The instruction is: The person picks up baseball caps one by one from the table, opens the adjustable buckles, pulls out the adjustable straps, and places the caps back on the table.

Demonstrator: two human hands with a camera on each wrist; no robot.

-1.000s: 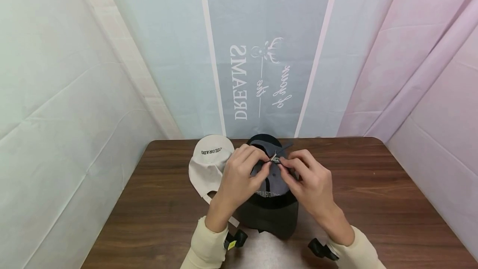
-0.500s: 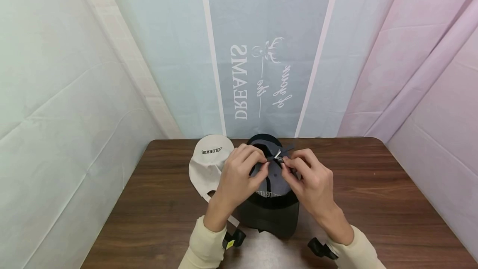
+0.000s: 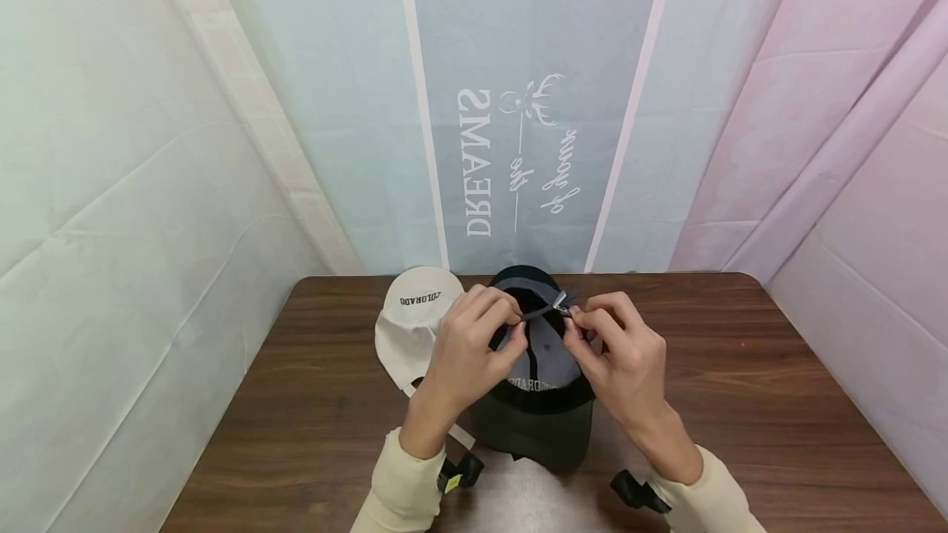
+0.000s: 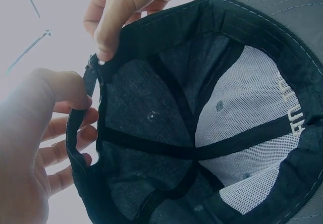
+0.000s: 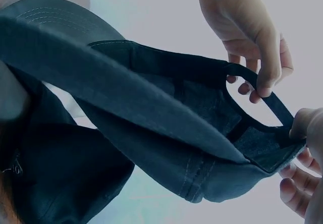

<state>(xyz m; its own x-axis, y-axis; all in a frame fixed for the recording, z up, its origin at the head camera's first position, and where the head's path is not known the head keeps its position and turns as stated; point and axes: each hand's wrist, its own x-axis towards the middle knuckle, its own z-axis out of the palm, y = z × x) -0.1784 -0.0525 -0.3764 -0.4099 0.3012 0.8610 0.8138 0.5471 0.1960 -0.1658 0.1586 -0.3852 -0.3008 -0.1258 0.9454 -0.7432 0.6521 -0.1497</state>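
A dark baseball cap [image 3: 529, 434] lies with its inside up and its brim towards the person; pale lettering shows inside. My left hand [image 3: 470, 348] pinches the cap's adjusting strap [image 4: 75, 128] between thumb and fingers. At the other end of the strap, my right hand [image 3: 622, 356] pinches the cap's back edge by a small metal buckle [image 3: 560, 303]. The strap spans the gap between both hands, across the cap's back opening. In the right wrist view, a loose strap tail [image 5: 126, 93] crosses close to the camera.
A white cap [image 3: 415, 311] with dark COLORADO lettering lies left of the dark cap, partly behind my left hand. Both stand on a brown wooden table [image 3: 318, 434]. Fabric walls [image 3: 355, 105] rise at the back and sides. Black wrist cameras [image 3: 638, 492] sit on both wrists.
My left hand has drawn slightly left and my right hand slightly right. A longer stretch of strap shows between them, and the buckle has shifted right and tilted.
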